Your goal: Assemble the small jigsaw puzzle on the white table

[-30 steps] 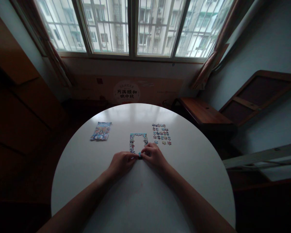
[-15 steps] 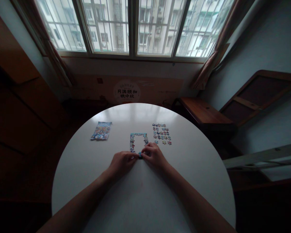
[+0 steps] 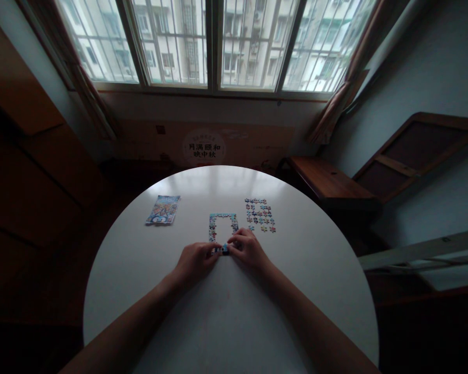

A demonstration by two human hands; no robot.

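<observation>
A rectangular jigsaw puzzle frame [image 3: 211,226] lies on the table in front of me, its middle showing bare tabletop. At its near edge sits a dark blue puzzle piece [image 3: 225,250], between my two hands. My left hand [image 3: 197,259] is closed, its fingertips pressed to the left side of that piece and the frame's lower left corner. From the right, my right hand [image 3: 249,250] pinches at the same piece with thumb and forefinger, covering the frame's lower right corner. Loose jigsaw pieces [image 3: 262,213] lie in rows beyond my right hand.
A picture sheet [image 3: 163,210] with a colourful print lies on the left of the round white table [image 3: 226,322]. A wooden bench [image 3: 331,179] stands behind the table on the right. Barred windows and a printed banner [image 3: 245,143] are beyond the far edge.
The blue piece sits slightly lower, and my left fingertips have drawn back a little to the left. My right hand stays nearly still.
</observation>
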